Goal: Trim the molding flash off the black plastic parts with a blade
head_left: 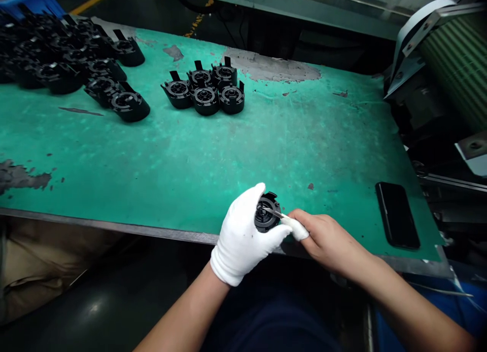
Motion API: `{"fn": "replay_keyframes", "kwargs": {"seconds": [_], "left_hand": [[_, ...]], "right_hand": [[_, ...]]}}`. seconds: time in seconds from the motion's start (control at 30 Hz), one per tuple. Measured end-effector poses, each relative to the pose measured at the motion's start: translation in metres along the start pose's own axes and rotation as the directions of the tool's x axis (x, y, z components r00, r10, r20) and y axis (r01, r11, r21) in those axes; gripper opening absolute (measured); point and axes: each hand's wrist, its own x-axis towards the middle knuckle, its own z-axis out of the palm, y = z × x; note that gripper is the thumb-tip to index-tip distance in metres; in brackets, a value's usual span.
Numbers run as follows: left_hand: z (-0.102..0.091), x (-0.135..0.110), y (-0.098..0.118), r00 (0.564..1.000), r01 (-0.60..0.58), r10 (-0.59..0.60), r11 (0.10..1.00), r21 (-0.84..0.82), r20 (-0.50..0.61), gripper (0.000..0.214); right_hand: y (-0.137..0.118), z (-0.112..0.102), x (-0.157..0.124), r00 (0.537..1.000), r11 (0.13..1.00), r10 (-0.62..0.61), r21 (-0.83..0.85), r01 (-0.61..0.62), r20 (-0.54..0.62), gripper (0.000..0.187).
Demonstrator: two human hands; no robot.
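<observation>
My left hand (243,227), in a white glove, wraps round a round black plastic part (265,221) near the front edge of the table. The part's open face, with rings and a centre hub, is turned up toward me. My right hand (323,235) has no glove, but a white cover sits on its thumb. It grips a thin metal blade-like tool (273,212), whose tip reaches the middle of the part. The tool's handle is hidden in my fingers.
On the worn green table (304,134) stands a small group of like black parts (205,99). A larger heap of them (61,63) fills the far left. A black phone (397,215) lies at right, beside a machine with a green ribbed belt (456,63).
</observation>
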Motion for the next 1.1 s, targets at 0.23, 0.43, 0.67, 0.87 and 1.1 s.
{"fn": "replay_keyframes", "kwargs": {"seconds": [0.23,0.43,0.67,0.87,1.1], "left_hand": [[0.000,0.001,0.002,1.000,0.026,-0.026,1.000,0.009,0.010,0.080],[-0.001,0.003,0.000,0.999,0.004,-0.003,1.000,-0.019,0.046,0.082],[-0.003,0.002,-0.002,0.997,0.003,0.001,0.999,-0.049,0.073,0.090],[-0.003,0.001,-0.003,0.999,-0.020,0.023,0.998,-0.060,0.048,0.086],[-0.003,0.002,-0.002,0.998,-0.035,0.037,0.999,-0.036,0.056,0.088]], "right_hand": [[-0.003,0.010,0.000,1.000,1.000,0.002,0.019,-0.002,0.002,0.021],[-0.005,0.007,0.005,0.997,0.990,-0.057,-0.127,0.064,0.056,0.022],[-0.002,-0.012,0.006,0.988,0.986,-0.154,-0.070,0.153,-0.021,0.023],[-0.009,-0.021,0.006,0.993,0.974,-0.101,-0.198,0.110,0.055,0.021],[-0.016,-0.037,0.008,0.988,0.932,-0.023,-0.356,0.077,0.154,0.018]]}}
